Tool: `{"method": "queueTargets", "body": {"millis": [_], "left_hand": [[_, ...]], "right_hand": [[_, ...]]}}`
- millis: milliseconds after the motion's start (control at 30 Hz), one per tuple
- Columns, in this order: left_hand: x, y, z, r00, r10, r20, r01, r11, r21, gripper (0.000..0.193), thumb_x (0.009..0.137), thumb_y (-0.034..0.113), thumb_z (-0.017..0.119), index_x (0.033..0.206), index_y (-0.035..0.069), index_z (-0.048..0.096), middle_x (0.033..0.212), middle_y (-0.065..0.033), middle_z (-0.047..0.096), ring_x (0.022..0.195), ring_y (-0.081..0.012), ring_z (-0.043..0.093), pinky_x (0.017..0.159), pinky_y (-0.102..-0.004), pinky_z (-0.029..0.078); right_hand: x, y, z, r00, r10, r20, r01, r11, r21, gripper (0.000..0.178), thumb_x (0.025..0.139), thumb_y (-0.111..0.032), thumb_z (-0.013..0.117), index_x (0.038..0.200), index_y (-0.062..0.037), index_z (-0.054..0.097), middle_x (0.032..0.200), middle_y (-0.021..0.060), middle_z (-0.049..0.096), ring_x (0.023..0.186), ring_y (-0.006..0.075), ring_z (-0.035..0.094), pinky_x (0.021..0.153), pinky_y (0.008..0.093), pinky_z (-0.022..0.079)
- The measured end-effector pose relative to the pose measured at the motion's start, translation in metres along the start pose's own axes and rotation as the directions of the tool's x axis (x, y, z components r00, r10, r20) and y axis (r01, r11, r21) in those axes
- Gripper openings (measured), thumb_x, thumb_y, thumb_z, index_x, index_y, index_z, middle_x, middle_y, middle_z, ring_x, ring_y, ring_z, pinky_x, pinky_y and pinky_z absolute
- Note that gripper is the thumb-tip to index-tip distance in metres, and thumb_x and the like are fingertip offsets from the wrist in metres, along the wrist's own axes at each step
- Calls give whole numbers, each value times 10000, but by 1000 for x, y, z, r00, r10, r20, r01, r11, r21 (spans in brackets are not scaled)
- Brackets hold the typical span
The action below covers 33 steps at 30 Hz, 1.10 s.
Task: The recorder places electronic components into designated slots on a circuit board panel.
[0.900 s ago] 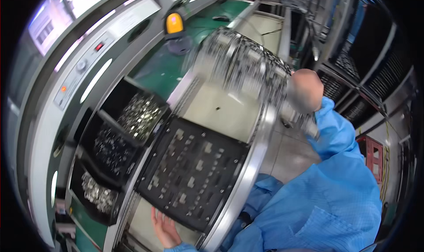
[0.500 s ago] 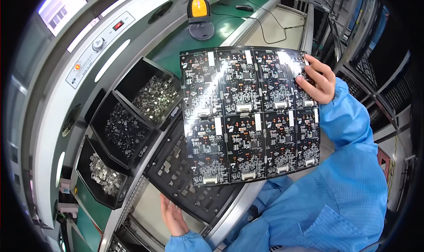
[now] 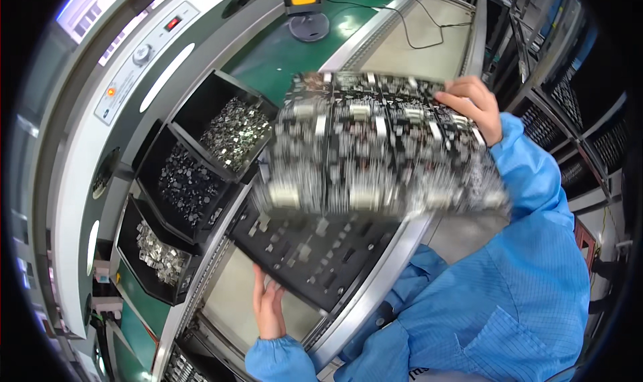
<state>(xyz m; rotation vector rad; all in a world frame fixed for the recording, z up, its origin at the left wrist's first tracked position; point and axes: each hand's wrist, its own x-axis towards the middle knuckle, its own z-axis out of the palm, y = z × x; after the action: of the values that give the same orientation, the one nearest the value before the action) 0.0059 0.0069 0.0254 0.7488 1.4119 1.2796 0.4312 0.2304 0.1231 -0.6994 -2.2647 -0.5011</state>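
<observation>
My right hand (image 3: 477,107) grips the far right corner of a black circuit board panel (image 3: 382,134), its thumb and fingers closed on the edge. The panel is a grid of joined boards with white connectors. It hangs tilted above a black fixture plate (image 3: 315,248) with recesses, hiding the plate's far part, and its near edge is smeared by motion. My left hand (image 3: 270,308) is at the plate's near left edge, fingers stretched out and touching or very near it; the fingertips are partly hidden.
Left of the plate stand three black bins: one of silvery parts (image 3: 238,135), one of dark round parts (image 3: 187,188), one of metal pieces (image 3: 159,255). A metal rail (image 3: 375,291) runs along the near side. A yellow-and-black scanner (image 3: 305,0) stands on the green bench at the back.
The panel has tipped, its near edge swinging up and away and uncovering more of the fixture plate. My right hand keeps its hold. My left hand stays by the plate's edge.
</observation>
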Motion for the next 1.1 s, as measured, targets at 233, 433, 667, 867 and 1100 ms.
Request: {"method": "queueTargets", "body": {"millis": [233, 433, 667, 867, 1100], "left_hand": [[17, 5, 20, 983, -68, 173, 73, 997, -23, 682, 887, 200, 433, 1489, 123, 121, 1396, -121, 397, 1221, -249, 427, 964, -389, 358], [15, 0, 14, 983, -85, 160, 92, 995, -38, 670, 886, 166, 414, 1490, 149, 123, 1381, -123, 410, 1209, -248, 433, 977, -402, 360], [14, -3, 17, 985, -70, 158, 76, 997, -32, 674, 889, 111, 425, 1489, 165, 124, 1348, -131, 442, 1171, -241, 468, 959, -390, 388], [24, -13, 13, 972, -72, 223, 80, 996, -29, 673, 912, 68, 407, 1491, 188, 84, 1351, -128, 453, 1194, -244, 470, 961, -387, 395], [51, -39, 22, 943, -34, 331, 39, 999, -7, 714, 918, 79, 479, 1489, 167, 59, 1346, -124, 439, 1182, -214, 470, 967, -333, 404]], "right_hand": [[-28, -28, 46, 553, 682, 477, -668, 21, 744, 243, 923, -131, 537, 1121, 0, 590, 1011, 52, 643, 896, 115, 607, 713, 251, 507], [-6, -27, 55, 414, 622, 665, -299, -597, 745, 310, 932, -86, 458, 1196, 75, 484, 1143, 153, 609, 1043, 241, 611, 938, 377, 487], [16, -7, 73, 324, 452, 831, -250, -806, 536, 232, 933, -143, 466, 1115, -25, 546, 952, 63, 666, 741, 159, 658, 452, 247, 526], [38, 4, 87, 383, 463, 799, -142, -826, 546, 210, 941, -128, 467, 1092, 12, 508, 920, 110, 639, 735, 207, 600, 503, 244, 549], [25, -3, 72, 517, 448, 729, -153, -790, 594, 184, 949, -117, 451, 1048, 32, 490, 855, 106, 565, 749, 181, 490, 513, 211, 527]]}}
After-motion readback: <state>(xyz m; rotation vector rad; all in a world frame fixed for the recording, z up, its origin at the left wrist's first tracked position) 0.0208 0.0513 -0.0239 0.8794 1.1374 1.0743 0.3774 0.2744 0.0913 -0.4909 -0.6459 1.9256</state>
